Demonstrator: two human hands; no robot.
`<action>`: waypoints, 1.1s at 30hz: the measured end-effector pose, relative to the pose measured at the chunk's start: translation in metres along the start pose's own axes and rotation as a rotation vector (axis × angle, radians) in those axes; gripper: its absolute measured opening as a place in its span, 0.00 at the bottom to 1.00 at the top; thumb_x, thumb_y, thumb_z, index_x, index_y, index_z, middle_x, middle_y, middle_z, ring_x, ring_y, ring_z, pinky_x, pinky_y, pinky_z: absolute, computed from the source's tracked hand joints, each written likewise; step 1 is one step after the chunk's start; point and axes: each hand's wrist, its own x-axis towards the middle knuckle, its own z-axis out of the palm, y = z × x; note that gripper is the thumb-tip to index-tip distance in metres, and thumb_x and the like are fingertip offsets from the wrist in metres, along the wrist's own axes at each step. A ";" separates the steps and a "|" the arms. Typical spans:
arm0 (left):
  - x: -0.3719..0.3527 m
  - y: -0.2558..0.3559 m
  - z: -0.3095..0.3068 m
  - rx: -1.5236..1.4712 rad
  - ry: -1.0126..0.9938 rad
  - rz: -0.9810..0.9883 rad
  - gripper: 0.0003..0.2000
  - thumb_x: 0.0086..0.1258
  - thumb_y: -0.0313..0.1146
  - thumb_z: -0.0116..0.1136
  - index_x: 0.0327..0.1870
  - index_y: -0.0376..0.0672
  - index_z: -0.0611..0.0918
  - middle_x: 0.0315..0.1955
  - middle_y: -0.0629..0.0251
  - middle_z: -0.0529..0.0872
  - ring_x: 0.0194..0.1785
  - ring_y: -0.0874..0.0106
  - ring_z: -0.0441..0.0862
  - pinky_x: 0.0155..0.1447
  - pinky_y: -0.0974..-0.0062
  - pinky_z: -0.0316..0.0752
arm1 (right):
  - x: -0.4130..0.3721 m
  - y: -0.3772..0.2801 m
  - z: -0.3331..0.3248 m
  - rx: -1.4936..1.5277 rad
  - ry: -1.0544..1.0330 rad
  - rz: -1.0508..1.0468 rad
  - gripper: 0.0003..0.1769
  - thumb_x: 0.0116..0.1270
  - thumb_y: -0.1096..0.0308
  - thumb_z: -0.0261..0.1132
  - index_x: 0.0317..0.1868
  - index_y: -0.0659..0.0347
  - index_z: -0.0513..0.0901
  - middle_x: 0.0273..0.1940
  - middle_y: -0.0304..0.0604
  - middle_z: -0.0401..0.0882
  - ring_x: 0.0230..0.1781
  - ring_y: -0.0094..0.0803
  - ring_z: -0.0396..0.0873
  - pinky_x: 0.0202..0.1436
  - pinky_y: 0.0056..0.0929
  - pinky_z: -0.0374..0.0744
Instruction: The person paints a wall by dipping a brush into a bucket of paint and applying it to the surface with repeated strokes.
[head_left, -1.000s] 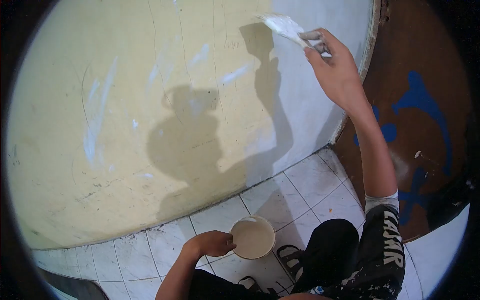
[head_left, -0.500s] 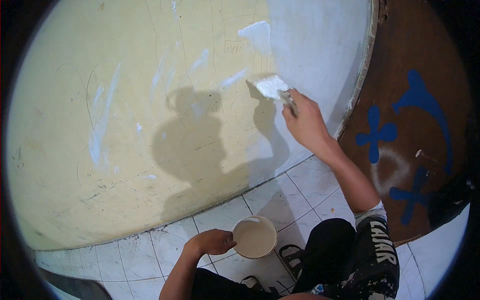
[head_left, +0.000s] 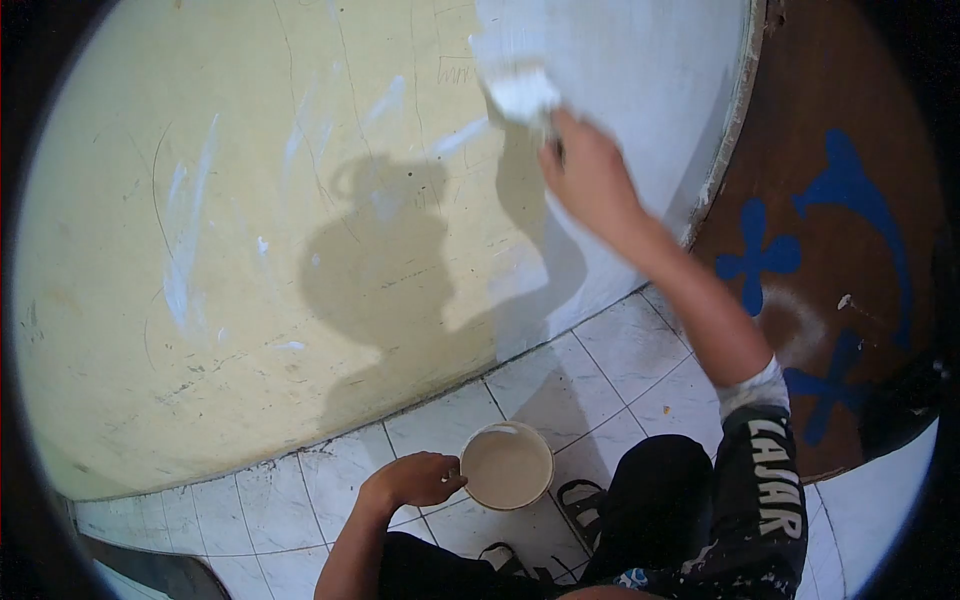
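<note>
My right hand (head_left: 600,180) is closed round the handle of a wide paintbrush (head_left: 525,95), slightly smeared by motion. White paint coats its bristles, which lie against the wall (head_left: 240,220) where white paint meets yellow. Down near the floor my left hand (head_left: 420,480) grips the rim of a round paint bucket (head_left: 508,467). Pale, off-white paint shows inside the bucket, with a whiter streak at its far rim. My left fingertips are partly hidden at the rim.
White streaks, pencil scribbles and my shadow mark the yellow wall. A brown panel (head_left: 800,100) with blue shapes stands at the right, past the wall's edge. White tiles (head_left: 555,375) cover the floor, where my sandalled feet rest beneath the bucket.
My right hand has moved the brush up and slightly left along the wall. White now covers more of the upper boundary, where a separate patch showed before. My left hand stays at the bucket.
</note>
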 end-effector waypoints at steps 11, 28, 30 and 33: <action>-0.004 0.004 -0.001 -0.005 -0.009 -0.008 0.20 0.78 0.49 0.50 0.51 0.40 0.83 0.45 0.48 0.88 0.50 0.50 0.85 0.55 0.57 0.78 | -0.151 0.049 0.043 0.049 -0.608 0.293 0.12 0.64 0.69 0.63 0.46 0.66 0.77 0.37 0.62 0.83 0.40 0.62 0.82 0.48 0.56 0.80; -0.002 -0.003 0.004 -0.019 0.025 -0.012 0.19 0.78 0.48 0.51 0.51 0.41 0.83 0.45 0.49 0.88 0.49 0.51 0.85 0.55 0.58 0.78 | 0.028 0.041 -0.020 0.009 0.034 0.017 0.18 0.66 0.65 0.64 0.54 0.65 0.80 0.36 0.64 0.83 0.40 0.59 0.83 0.47 0.51 0.81; -0.003 0.001 0.000 -0.016 0.014 -0.025 0.19 0.78 0.48 0.51 0.51 0.41 0.83 0.45 0.50 0.88 0.49 0.51 0.85 0.54 0.58 0.78 | -0.027 0.053 0.016 0.059 0.000 0.023 0.20 0.67 0.67 0.62 0.58 0.65 0.77 0.37 0.64 0.81 0.38 0.61 0.82 0.45 0.54 0.80; -0.002 0.002 -0.001 -0.017 0.008 -0.028 0.19 0.78 0.48 0.51 0.51 0.40 0.83 0.45 0.50 0.88 0.49 0.51 0.85 0.54 0.58 0.78 | -0.095 0.060 0.036 0.088 -0.200 0.122 0.21 0.67 0.68 0.63 0.59 0.64 0.76 0.37 0.64 0.79 0.37 0.63 0.81 0.45 0.55 0.79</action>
